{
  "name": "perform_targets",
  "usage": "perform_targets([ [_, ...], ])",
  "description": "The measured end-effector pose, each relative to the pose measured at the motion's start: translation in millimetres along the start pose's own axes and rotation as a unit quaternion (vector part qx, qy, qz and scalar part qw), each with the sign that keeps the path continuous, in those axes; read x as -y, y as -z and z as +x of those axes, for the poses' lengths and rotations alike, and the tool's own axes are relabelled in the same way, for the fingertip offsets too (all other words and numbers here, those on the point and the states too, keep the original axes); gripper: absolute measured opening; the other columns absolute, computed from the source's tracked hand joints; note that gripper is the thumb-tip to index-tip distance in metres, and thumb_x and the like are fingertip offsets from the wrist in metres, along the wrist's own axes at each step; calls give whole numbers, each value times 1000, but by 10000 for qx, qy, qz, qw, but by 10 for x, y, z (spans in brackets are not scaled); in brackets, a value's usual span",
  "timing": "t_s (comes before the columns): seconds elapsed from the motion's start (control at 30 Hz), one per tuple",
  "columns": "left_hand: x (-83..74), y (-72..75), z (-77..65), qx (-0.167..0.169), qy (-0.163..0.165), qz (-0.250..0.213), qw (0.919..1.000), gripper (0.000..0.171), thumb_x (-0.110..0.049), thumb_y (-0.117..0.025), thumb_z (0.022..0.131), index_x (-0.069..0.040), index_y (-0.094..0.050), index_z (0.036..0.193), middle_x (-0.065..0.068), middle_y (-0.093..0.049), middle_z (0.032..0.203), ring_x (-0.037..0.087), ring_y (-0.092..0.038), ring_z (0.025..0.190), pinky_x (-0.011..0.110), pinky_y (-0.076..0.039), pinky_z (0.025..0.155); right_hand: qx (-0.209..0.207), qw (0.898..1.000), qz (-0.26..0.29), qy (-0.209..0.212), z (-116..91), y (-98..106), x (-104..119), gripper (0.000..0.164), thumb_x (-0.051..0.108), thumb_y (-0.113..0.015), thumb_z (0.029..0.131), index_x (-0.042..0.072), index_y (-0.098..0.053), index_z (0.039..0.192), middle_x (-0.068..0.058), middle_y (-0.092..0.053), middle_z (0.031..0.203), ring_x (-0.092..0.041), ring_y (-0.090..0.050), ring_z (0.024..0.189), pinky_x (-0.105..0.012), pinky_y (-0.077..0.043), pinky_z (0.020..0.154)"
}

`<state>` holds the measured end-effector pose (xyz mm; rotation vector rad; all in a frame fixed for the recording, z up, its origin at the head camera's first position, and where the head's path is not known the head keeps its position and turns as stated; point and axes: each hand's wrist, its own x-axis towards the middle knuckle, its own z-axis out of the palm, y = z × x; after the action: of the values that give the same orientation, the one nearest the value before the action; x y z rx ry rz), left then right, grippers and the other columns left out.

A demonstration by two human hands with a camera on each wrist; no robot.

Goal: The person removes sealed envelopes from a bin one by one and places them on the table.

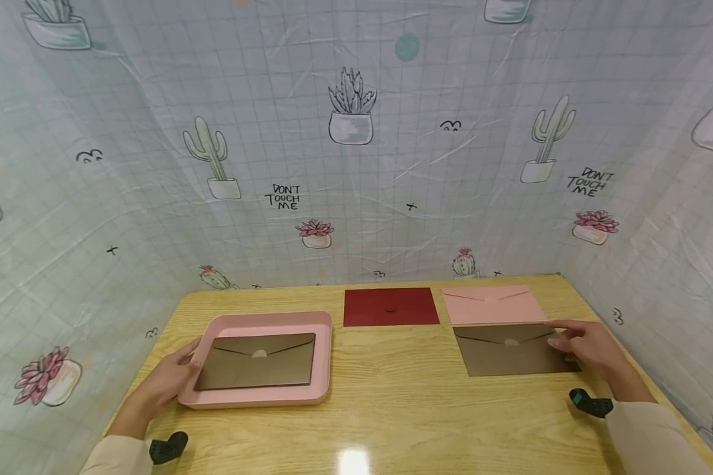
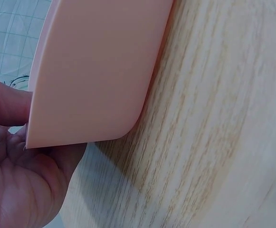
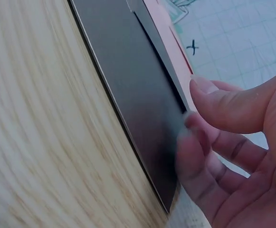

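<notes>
At the left, my left hand [image 1: 168, 379] grips the left side of a pink tray [image 1: 258, 400]; in the left wrist view, the thumb lies at its rim and the fingers go beneath. A brown envelope [image 1: 261, 369] lies flap side up inside the tray. My right hand [image 1: 588, 348] is at the right end of another brown envelope [image 1: 493, 359] on the table. In the right wrist view, its thumb stands apart from loosely bent fingers beside the envelope's end; whether a fingertip touches it is hard to tell.
Behind the right brown envelope lies a pink envelope [image 1: 487, 309], with a dark red envelope [image 1: 389, 308] to its left. All rest on a light wooden table [image 1: 392, 402]. A cloth printed with cacti [image 1: 356, 178] hangs around the back and sides.
</notes>
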<state>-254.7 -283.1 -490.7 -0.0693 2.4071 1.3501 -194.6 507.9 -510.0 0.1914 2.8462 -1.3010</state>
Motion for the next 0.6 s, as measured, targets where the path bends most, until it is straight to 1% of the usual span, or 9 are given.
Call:
perform_targets([
  [0.07,-5,7,-2,14,-5,21,10000,66,-10,-30,111,-8,5,167,41,-8,167,61,-21,152,67,-36,120,54,9988,480,-37,-11,-37,18,54,11,-70,99,-16,-52,142,-3,-71,99,-4,-66,78,-28,-62,69],
  [0.13,-10,8,-7,22,-8,45,10000,66,-10,-30,111,-8,5,167,41,-9,167,61,-22,152,66,-37,119,122,9963,849,9,-16,-73,42,53,7,-68,99,-19,-51,141,1,-71,102,-3,-70,83,-28,-64,74],
  [0.23,-20,3,-9,3,8,111,9999,65,-10,-30,111,-7,5,166,42,-10,166,61,-23,152,66,-37,119,259,9907,1334,74,-21,-133,87,51,5,-67,99,-21,-50,140,4,-72,108,-4,-74,88,-29,-65,80],
  [0.3,-28,-4,-12,-22,30,123,9999,66,-10,-30,111,-8,4,167,41,-10,167,60,-24,152,66,-38,119,361,9870,1562,85,-19,-168,118,51,5,-66,100,-21,-49,140,7,-72,111,-4,-75,91,-29,-65,83],
  [0.4,-42,-19,-10,-25,-4,85,10000,67,-9,-32,110,-8,3,167,40,-11,167,60,-24,152,67,-36,120,411,9822,1831,84,-14,-210,185,52,5,-67,100,-21,-49,140,11,-71,111,-4,-75,93,-30,-65,85],
  [0.47,-52,-25,-11,-21,-25,48,10000,68,-9,-33,110,-8,3,167,40,-11,167,60,-22,152,67,-35,120,430,9806,1911,128,-5,-239,247,50,3,-66,100,-21,-48,140,10,-72,109,-5,-75,93,-30,-65,85],
  [0.6,-54,-22,-26,-54,9,84,10000,68,-8,-33,109,-8,4,167,40,-10,167,60,-20,153,68,-31,122,552,9785,1972,235,8,-340,389,47,-3,-64,99,-23,-48,139,0,-75,108,-6,-75,93,-31,-65,85],
])
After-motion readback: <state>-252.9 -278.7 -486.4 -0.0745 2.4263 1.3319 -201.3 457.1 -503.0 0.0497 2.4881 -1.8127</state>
